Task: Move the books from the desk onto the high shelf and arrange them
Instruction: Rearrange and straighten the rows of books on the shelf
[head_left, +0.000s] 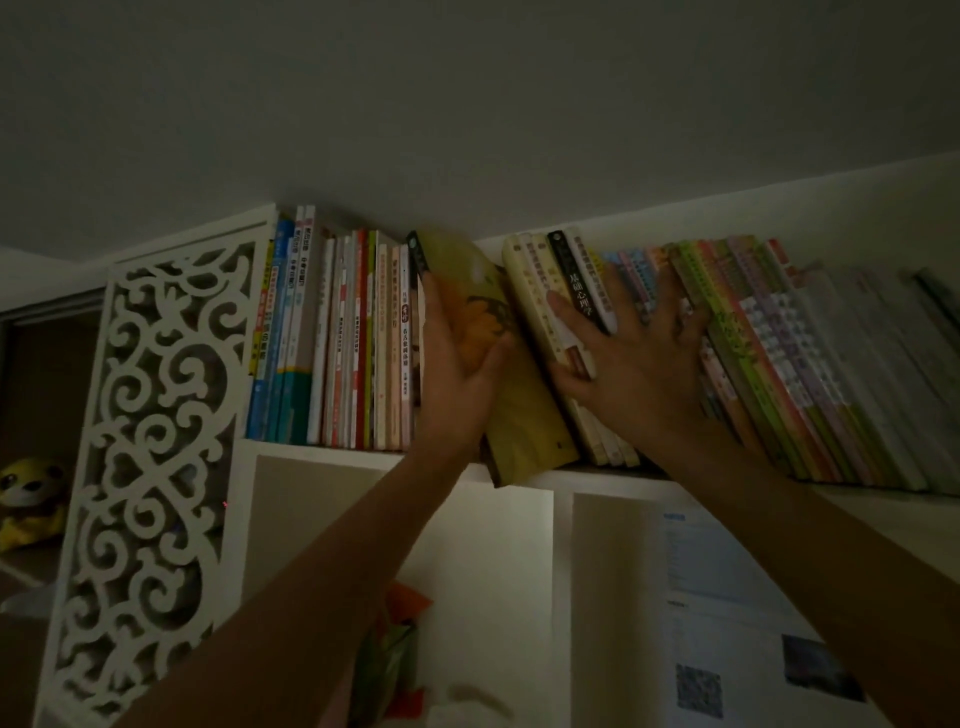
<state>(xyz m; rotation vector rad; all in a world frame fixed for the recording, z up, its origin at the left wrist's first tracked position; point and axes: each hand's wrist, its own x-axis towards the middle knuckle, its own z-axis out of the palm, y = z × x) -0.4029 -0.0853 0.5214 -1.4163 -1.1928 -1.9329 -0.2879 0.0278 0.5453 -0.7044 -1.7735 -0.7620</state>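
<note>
1. Dim light, view tipped upward. We are reaching to the high shelf (363, 457), which sits just under the ceiling. Both arms come up from about 6 o'clock.

2. Our left hand (457, 374) grips the yellow book (483, 291): fingers straight and together along its left face and spine, thumb curled round onto the cover at roughly 3 o'clock of the palm. The book leans with its top toward 11 o'clock, and its bottom corner juts over the shelf's front edge. We judge it is only partly seated, being fed into the gap.

3. Our right hand (639, 358) lies flat, fingers spread wide, pressing on the spines of the leaning cream books (535, 291), the black-spined book (576, 280) and the pastel row (737, 322) at 3 o'clock. It grips nothing. The likely reason: holding those slanted books back so the gap stays open and they do not slump onto the newcomer.

4. At 9 o'clock of the yellow book stands the upright row (332, 338), touching or just beside it; we cannot tell which in this gloom.

5. The desk is out of view, so we cannot say whether more books wait there.

6. Risk, as we judge it: if the right hand lifts early, the leaning books could fall left and jam the slot.

7. At far 9 o'clock, a white fretwork panel (150, 415) and a yellow plush toy (28, 493).
</note>
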